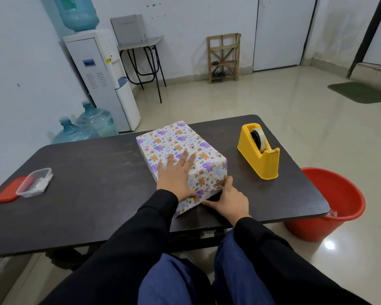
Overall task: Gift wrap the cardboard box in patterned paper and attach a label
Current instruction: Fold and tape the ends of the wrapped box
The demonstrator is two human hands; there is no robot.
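Observation:
The box [176, 142], covered in white paper printed with purple elephants, bears and rainbows, lies in the middle of the dark table [92, 172]. My left hand [174, 176] rests flat on its top near the closest end, fingers spread. My right hand [226, 200] presses a folded paper flap against that near end face, thumb and fingers pinching the fold at the lower edge. A pointed corner of paper sticks out at the bottom left of that end. No label shows in view.
A yellow tape dispenser [260, 150] stands on the table to the right of the box. A clear plastic container [35, 182] and its red lid [6, 192] lie at the table's left. A red bucket [326, 203] stands on the floor by the right edge.

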